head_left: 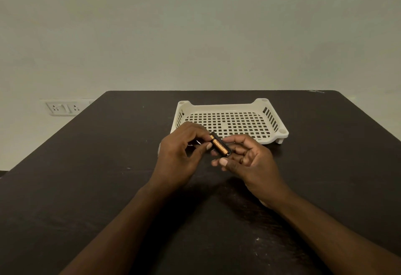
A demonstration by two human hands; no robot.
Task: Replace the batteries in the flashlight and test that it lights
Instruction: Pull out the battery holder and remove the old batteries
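A copper and black battery [219,145] sits in a dark holder, held between both hands above the middle of the dark table [86,188]. My left hand [182,155] pinches its upper left end with thumb and fingers. My right hand [249,164] cups the holder from below and from the right, thumb near the lower end. A small white thing [196,142] shows behind my left fingers; I cannot tell what it is. The flashlight body is not clearly visible.
A white perforated plastic tray [269,114] stands just behind the hands, with nothing in it. A wall socket plate [63,108] is at the left beyond the table edge. A plain wall rises behind the table.
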